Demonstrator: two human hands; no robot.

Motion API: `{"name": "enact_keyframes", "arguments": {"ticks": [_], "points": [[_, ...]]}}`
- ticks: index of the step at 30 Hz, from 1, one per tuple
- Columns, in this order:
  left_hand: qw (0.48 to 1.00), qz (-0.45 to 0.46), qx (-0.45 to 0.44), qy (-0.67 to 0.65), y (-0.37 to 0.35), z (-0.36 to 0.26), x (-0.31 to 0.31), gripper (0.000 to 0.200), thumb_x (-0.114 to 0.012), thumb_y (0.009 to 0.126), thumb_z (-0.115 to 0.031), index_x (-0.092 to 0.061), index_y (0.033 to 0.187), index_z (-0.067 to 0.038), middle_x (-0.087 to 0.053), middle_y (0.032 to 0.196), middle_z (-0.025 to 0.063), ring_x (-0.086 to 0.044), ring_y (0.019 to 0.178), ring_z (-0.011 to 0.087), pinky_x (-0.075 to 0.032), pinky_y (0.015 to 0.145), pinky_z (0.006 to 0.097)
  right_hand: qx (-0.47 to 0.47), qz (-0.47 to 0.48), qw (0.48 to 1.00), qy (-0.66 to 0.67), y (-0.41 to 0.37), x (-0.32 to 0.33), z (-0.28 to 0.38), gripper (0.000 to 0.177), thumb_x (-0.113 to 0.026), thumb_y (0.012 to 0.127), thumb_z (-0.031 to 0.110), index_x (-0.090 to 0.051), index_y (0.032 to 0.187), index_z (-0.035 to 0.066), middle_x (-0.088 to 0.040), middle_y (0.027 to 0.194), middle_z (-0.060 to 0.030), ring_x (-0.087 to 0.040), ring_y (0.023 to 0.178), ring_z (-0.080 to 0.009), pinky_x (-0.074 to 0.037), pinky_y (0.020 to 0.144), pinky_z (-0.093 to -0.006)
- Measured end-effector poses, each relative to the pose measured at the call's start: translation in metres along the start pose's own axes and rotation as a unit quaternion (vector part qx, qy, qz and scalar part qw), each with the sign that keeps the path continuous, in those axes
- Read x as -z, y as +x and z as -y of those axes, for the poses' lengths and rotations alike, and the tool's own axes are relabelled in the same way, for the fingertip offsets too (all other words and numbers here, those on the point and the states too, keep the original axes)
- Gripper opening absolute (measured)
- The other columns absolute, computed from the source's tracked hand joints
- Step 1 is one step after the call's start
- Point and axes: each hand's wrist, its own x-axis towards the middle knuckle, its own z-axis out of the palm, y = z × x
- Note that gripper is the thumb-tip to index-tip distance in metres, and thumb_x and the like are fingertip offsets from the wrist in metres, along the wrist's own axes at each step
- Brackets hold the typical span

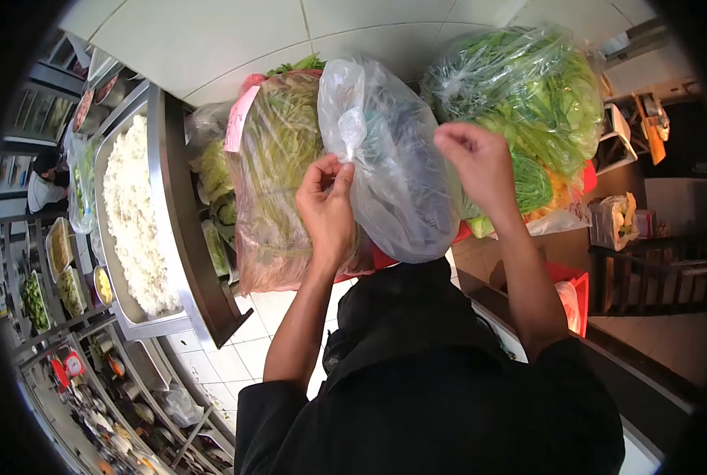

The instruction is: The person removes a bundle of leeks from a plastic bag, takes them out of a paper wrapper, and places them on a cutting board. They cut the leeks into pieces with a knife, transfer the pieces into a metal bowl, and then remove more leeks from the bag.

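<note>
A clear plastic bag [405, 182] with purplish-blue and some green contents lies in front of me, its neck twisted into a knot. My left hand [328, 210] pinches the bag at this tied neck [350, 154] with thumb and fingers. To the right, my right hand [480, 162] is raised near the bag's right side, fingers curled together in a pinch. Whatever it may hold is too small to make out. Left of this bag is a pinkish bag of long green vegetables [278, 166]. Beyond my right hand lies a large clear bag of leafy greens [539, 103].
A metal tray [116, 237] of white rice sits on a steel counter [203, 293] at left. Shelves with food trays and a red scale [70, 364] stand lower left. A person [46, 184] is far left. A red crate [579, 297] and dark wooden furniture [654, 281] are at right.
</note>
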Motion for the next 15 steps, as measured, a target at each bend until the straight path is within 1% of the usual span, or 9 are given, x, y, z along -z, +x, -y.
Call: {"name": "enact_keyframes", "arguments": {"ticks": [1, 2, 3, 4, 5, 7, 10, 13, 15], "points": [[1.000, -0.004, 0.007, -0.010, 0.000, -0.001, 0.003, 0.017, -0.075, 0.088, -0.006, -0.062, 0.097, 0.002, -0.061, 0.088, -0.0005, -0.055, 0.080, 0.0092, -0.045, 0.073, 0.0248, 0.031, 0.033, 0.998, -0.037, -0.009, -0.005, -0.003, 0.021, -0.076, 0.082, 0.015, -0.074, 0.095, -0.002, -0.069, 0.078, -0.0131, -0.066, 0.067, -0.0195, -0.052, 0.064, -0.0326], [0.993, -0.045, -0.074, 0.081, -0.005, -0.004, 0.005, 0.022, -0.076, 0.086, -0.008, -0.063, 0.101, 0.003, -0.061, 0.089, 0.0033, -0.056, 0.083, 0.0144, -0.046, 0.075, 0.0284, 0.059, 0.065, 0.993, -0.074, -0.021, -0.014, -0.011, 0.022, -0.076, 0.082, 0.015, -0.074, 0.096, -0.002, -0.068, 0.078, -0.0124, -0.066, 0.067, -0.0209, -0.052, 0.064, -0.0334], [0.970, -0.083, -0.153, 0.171, -0.012, -0.010, 0.006, 0.028, -0.078, 0.084, -0.009, -0.063, 0.105, 0.003, -0.061, 0.091, 0.0072, -0.058, 0.085, 0.0195, -0.047, 0.077, 0.0320, 0.086, 0.095, 0.986, -0.110, -0.032, -0.022, -0.018, 0.023, -0.077, 0.081, 0.015, -0.074, 0.096, -0.001, -0.067, 0.078, -0.0117, -0.065, 0.067, -0.0223, -0.052, 0.064, -0.0342], [0.931, -0.119, -0.230, 0.258, -0.021, -0.014, 0.006, 0.034, -0.079, 0.083, -0.011, -0.064, 0.109, 0.004, -0.061, 0.092, 0.0110, -0.059, 0.088, 0.0246, -0.048, 0.079, 0.0356, 0.103, 0.111, 0.976, -0.156, -0.041, -0.030, -0.020, 0.024, -0.078, 0.079, 0.014, -0.074, 0.097, 0.000, -0.063, 0.080, -0.0106, -0.064, 0.073, -0.0288, -0.052, 0.068, -0.0380], [0.929, -0.036, -0.239, 0.279, -0.034, -0.010, 0.010, 0.038, -0.080, 0.081, -0.012, -0.063, 0.111, 0.004, -0.059, 0.094, 0.0135, -0.058, 0.090, 0.0284, -0.048, 0.080, 0.0380, 0.158, 0.053, 0.965, -0.202, -0.045, -0.037, -0.025, 0.022, -0.077, 0.079, 0.012, -0.074, 0.097, 0.000, -0.063, 0.081, -0.0111, -0.064, 0.074, -0.0290, -0.052, 0.069, -0.0368], [0.906, 0.126, -0.255, 0.313, -0.060, 0.010, 0.015, 0.046, -0.081, 0.078, -0.013, -0.062, 0.116, 0.004, -0.056, 0.099, 0.0185, -0.056, 0.095, 0.0359, -0.047, 0.083, 0.0428, 0.266, -0.065, 0.917, -0.291, -0.048, -0.046, -0.038, 0.018, -0.075, 0.080, 0.006, -0.072, 0.096, -0.001, -0.063, 0.083, -0.0120, -0.063, 0.074, -0.0296, -0.052, 0.069, -0.0346], [0.903, 0.126, -0.230, 0.340, -0.077, 0.031, -0.007, 0.046, -0.081, 0.076, -0.012, -0.062, 0.115, 0.005, -0.056, 0.104, 0.0204, -0.056, 0.095, 0.0374, -0.047, 0.080, 0.0441, 0.242, 0.003, 0.937, -0.250, -0.042, -0.043, -0.072, 0.011, -0.070, 0.081, 0.002, -0.069, 0.092, 0.000, -0.062, 0.084, -0.0124, -0.062, 0.079, -0.0329, -0.050, 0.071, -0.0356], [0.913, 0.083, -0.203, 0.344, -0.067, 0.032, -0.022, 0.043, -0.081, 0.077, -0.013, -0.067, 0.116, 0.002, -0.060, 0.102, 0.0166, -0.059, 0.095, 0.0346, -0.048, 0.082, 0.0425, 0.188, 0.018, 0.967, -0.170, -0.047, -0.029, -0.058, 0.006, -0.066, 0.084, 0.001, -0.067, 0.090, 0.000, -0.062, 0.085, -0.0119, -0.063, 0.080, -0.0301, -0.049, 0.070, -0.0363], [0.922, 0.107, -0.203, 0.312, -0.064, 0.032, -0.033, 0.038, -0.078, 0.078, -0.010, -0.066, 0.113, 0.001, -0.059, 0.099, 0.0172, -0.058, 0.093, 0.0358, -0.048, 0.081, 0.0431, 0.158, 0.031, 0.976, -0.145, -0.055, -0.020, -0.052, 0.005, -0.066, 0.084, 0.002, -0.064, 0.088, 0.000, -0.061, 0.084, -0.0124, -0.062, 0.080, -0.0321, -0.049, 0.073, -0.0394]]}}
